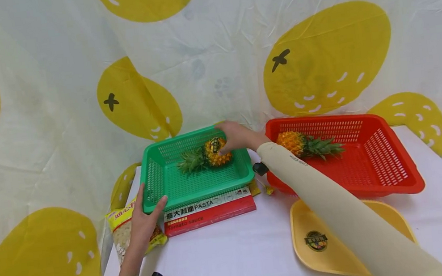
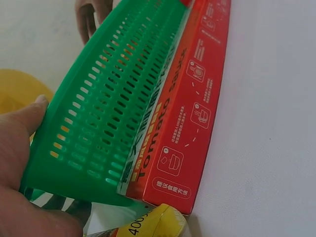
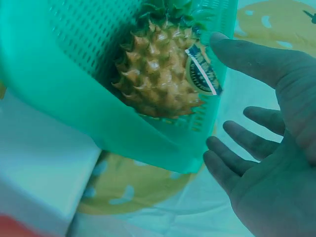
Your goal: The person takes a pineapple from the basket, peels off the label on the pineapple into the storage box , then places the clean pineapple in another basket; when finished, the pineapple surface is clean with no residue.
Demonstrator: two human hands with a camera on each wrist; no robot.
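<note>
A green plastic basket (image 1: 194, 194) holds a pineapple (image 1: 212, 158) with a dark label, lying with its leaves to the left. My left hand (image 1: 146, 215) spreads thumb and fingers around the basket's front left corner, touching it. At the back right corner is my right hand (image 1: 239, 136); in the right wrist view its fingers (image 3: 249, 143) are spread and relaxed, the thumb close to the rim beside the pineapple (image 3: 158, 74). Against the basket's front side lies a red and white pasta box (image 1: 213, 215), partly hidden under it.
A yellow food bag (image 1: 121, 231) lies at the left, partly behind my left forearm. To the right stands a red basket (image 1: 403, 177) with another pineapple (image 1: 292, 141). A yellow tray (image 1: 304, 255) sits in front of it, partly covered by my right sleeve. A patterned cloth hangs behind.
</note>
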